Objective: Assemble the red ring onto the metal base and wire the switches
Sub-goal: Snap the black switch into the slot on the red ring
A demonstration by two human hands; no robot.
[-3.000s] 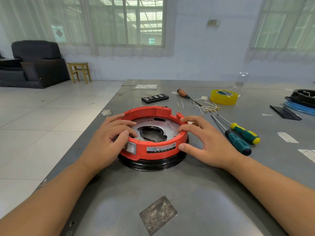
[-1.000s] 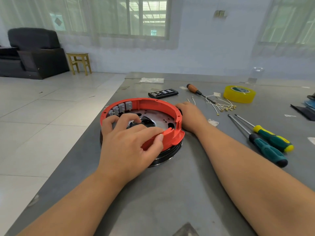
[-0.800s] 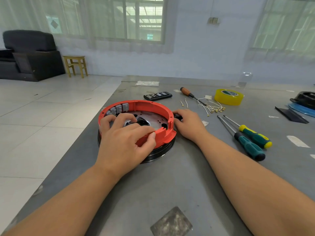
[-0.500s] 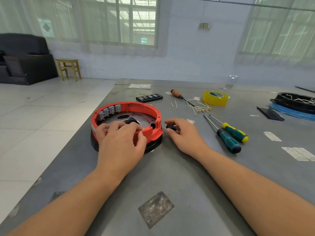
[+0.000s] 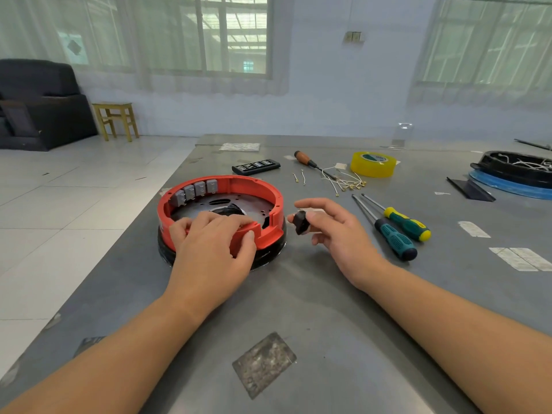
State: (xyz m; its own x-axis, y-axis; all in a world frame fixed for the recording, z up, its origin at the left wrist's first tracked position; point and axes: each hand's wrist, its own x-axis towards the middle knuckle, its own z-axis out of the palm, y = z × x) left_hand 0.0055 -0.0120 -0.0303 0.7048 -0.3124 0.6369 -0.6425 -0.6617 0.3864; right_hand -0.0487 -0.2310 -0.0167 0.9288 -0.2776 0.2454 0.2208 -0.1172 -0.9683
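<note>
— What's in your grip?

— My right hand has its grip pinched shut on a small black switch, thumb against fingertips, held just off the counter beside the ring. My left hand has its grip closed over the near wall of the red ring, fingers hooked inside, thumb pressed on the outer face.

— How does the ring look?

— Matte red plastic, a low round wall with a notch and a stepped lip at the near right. It sits on the metal base, a flat dull plate with drilled holes and a larger cutout in the middle. Under that shows a glossy black rim.

— Anything fitted?

— 4 grey switches, boxy, side by side along the far left inner wall.

— And the surface?

— Grey sheet metal, smooth, scuffed in patches. To my right lie 2 screwdrivers with ribbed green grips, touching side by side. Farther back, loose white wires with brass ends, and a yellow tape roll.
</note>
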